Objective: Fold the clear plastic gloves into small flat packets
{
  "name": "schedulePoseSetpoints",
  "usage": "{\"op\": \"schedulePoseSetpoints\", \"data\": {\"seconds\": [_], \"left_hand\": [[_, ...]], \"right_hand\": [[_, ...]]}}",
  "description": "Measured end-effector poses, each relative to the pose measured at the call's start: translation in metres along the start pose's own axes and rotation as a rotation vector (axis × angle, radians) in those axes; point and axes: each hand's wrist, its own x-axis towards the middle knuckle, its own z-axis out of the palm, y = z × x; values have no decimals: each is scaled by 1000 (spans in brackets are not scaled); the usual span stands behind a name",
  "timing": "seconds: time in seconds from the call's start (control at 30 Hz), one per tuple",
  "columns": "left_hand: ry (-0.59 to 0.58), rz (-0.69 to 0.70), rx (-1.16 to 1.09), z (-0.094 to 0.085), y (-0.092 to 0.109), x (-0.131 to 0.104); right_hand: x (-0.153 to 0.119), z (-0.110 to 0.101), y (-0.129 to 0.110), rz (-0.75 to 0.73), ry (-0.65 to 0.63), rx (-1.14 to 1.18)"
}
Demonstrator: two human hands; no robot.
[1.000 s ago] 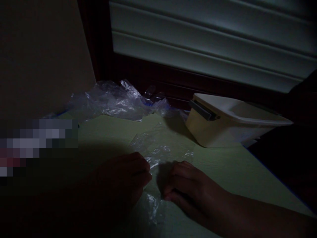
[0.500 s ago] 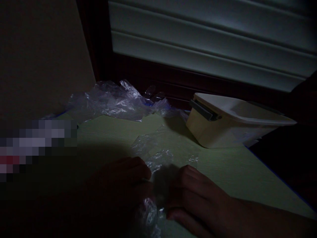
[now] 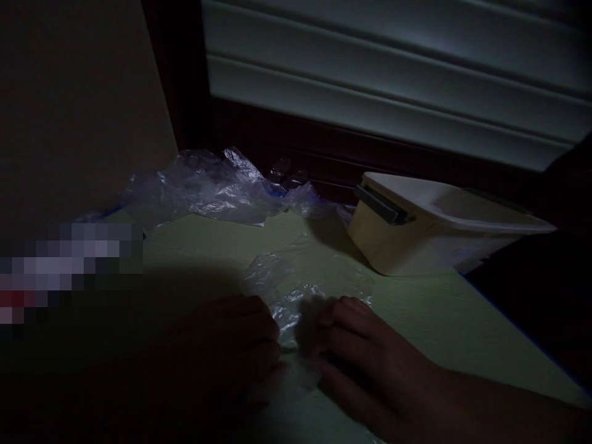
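Observation:
A thin, clear disposable plastic glove [image 3: 289, 308] lies on the pale green tabletop between my hands, its far part spread and wrinkled. My left hand [image 3: 245, 339], deep in shadow, has its fingers curled closed on the glove's left edge. From the right, my right hand [image 3: 365, 357] bends its fingers down onto the near part, pinching the film; its fingertips are partly hidden. Farther back, a crumpled pile of similar clear plastic gloves [image 3: 208, 188] rests along the table's rear edge, with some finger shapes sticking up.
At the back right, a pale plastic bin [image 3: 407, 246] with a dark grey handle clip stands near the table's edge. A blurred-out item [image 3: 69, 262] is at the left. Behind the table are a dark frame and light slatted panels [image 3: 370, 80]. The light is dim.
My right hand has shifted slightly up and its fingers have drawn in. The bunched plastic near me, between the hands, has moved mostly out of sight. The left hand has barely moved.

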Motion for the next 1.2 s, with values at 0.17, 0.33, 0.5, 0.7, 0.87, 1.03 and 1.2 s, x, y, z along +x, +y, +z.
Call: {"op": "schedulePoseSetpoints", "data": {"seconds": [0.17,0.33,0.5,0.7,0.87,1.03,1.2], "left_hand": [[43,-12,-112,5,-12,-2],[143,-86,-101,11,-18,0],[174,-254,-212,11,-19,3],[234,-381,-299,10,-19,3],[270,-386,-286,14,-19,1],[277,-349,-226,17,-17,-2],[310,-252,-82,13,-15,-2]], "right_hand": [[0,3,3,50,78,55],[-5,10,9,215,162,199],[-10,15,13,258,204,253],[-7,12,13,133,257,100],[-4,9,13,-5,301,-24],[-4,7,12,-53,249,-33],[-1,6,7,-54,172,-93]]}}
